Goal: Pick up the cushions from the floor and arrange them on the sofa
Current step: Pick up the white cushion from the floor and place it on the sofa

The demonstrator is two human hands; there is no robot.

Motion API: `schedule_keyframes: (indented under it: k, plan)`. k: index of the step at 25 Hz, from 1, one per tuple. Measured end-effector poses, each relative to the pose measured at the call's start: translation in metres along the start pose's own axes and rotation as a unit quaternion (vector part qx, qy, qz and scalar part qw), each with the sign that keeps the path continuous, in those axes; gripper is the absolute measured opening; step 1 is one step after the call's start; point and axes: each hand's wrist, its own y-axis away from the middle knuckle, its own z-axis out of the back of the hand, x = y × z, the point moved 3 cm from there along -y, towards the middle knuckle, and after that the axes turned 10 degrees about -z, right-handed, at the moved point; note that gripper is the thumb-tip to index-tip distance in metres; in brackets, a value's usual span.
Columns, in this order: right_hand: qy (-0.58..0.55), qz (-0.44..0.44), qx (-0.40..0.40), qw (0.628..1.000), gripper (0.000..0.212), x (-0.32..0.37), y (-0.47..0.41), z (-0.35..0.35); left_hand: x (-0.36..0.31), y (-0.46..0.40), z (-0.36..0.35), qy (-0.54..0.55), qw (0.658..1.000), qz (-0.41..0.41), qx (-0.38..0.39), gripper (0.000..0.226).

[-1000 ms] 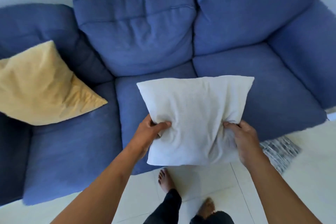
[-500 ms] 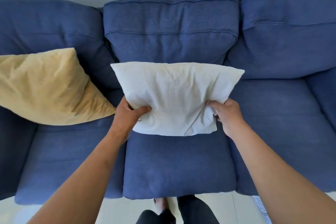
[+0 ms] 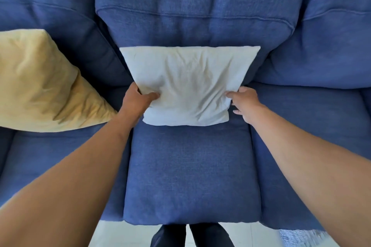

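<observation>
A white cushion [image 3: 188, 84] stands against the middle back pillow of the blue sofa [image 3: 186, 168], its lower edge on the middle seat. My left hand [image 3: 138, 101] pinches its lower left side, thumb on the front. On the lower right side my right hand [image 3: 244, 102] grips the edge, with the fingers behind and below the fabric. A yellow cushion [image 3: 42, 84] leans on the left seat against the left back pillow.
The sofa fills nearly the whole view, with three seats and three back pillows. A strip of pale tiled floor [image 3: 128, 234] shows at the bottom, with my dark trouser legs [image 3: 190, 235] and a patterned rug corner [image 3: 297, 236] at the lower right.
Both hands carried the white cushion forward from above the floor and seat edge to the back of the middle seat. My view moved closer to the sofa.
</observation>
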Motion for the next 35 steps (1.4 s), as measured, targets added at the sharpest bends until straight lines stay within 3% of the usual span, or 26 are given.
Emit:
schedule_keyframes:
  k: [2,6,9,12,14,15,17,18,21,23,25,29,32,35]
  plan:
    - [-0.022,0.002,-0.015,1.000,0.009,0.013,-0.004,-0.001,-0.008,-0.014,0.002,0.008,1.000,0.004,-0.008,0.056]
    - [-0.175,0.049,-0.023,0.983,0.014,0.053,-0.004,0.009,-0.037,-0.043,0.030,0.119,0.990,0.003,-0.070,0.048]
    - [-0.129,0.098,-0.018,0.987,0.007,0.070,-0.005,0.015,-0.054,-0.047,0.040,0.091,0.993,-0.043,-0.069,0.026]
    - [-0.128,0.151,-0.089,0.976,0.032,0.069,-0.010,0.030,-0.055,-0.043,0.048,0.048,0.981,-0.098,-0.161,0.018]
    - [-0.124,0.147,-0.103,0.976,0.039,0.063,-0.012,0.033,-0.050,-0.041,0.046,0.073,0.981,-0.086,-0.157,0.009]
    - [-0.125,0.136,-0.095,0.978,0.033,0.061,-0.012,0.032,-0.049,-0.040,0.043,0.082,0.982,-0.078,-0.151,0.004]
    - [-0.122,0.113,-0.078,0.983,0.018,0.057,-0.008,0.031,-0.052,-0.037,0.039,0.085,0.983,-0.077,-0.145,0.008]
    - [-0.111,0.110,-0.075,0.985,0.020,0.056,-0.005,0.032,-0.054,-0.035,0.037,0.081,0.982,-0.079,-0.151,0.019]
    - [-0.067,0.113,-0.087,0.988,0.047,0.044,0.015,0.043,-0.053,-0.005,0.040,0.032,0.973,-0.051,-0.221,0.056]
    - [-0.036,0.113,-0.090,0.989,0.059,0.027,0.036,0.049,-0.045,0.025,0.040,-0.043,0.968,-0.037,-0.245,0.044]
    - [-0.002,0.122,-0.086,0.989,0.061,0.005,0.063,0.055,-0.037,0.057,0.026,-0.103,0.976,-0.050,-0.186,0.034]
    - [0.084,0.156,-0.153,0.972,0.062,-0.038,0.127,0.083,-0.035,0.122,-0.020,-0.191,0.972,-0.136,0.002,0.052]
    - [0.163,0.140,-0.200,0.956,0.068,-0.076,0.163,0.108,-0.044,0.152,-0.054,-0.264,0.938,-0.198,0.110,0.066]
    - [0.196,0.107,-0.253,0.941,0.074,-0.124,0.206,0.149,-0.072,0.190,-0.093,-0.333,0.873,-0.282,0.216,0.074]
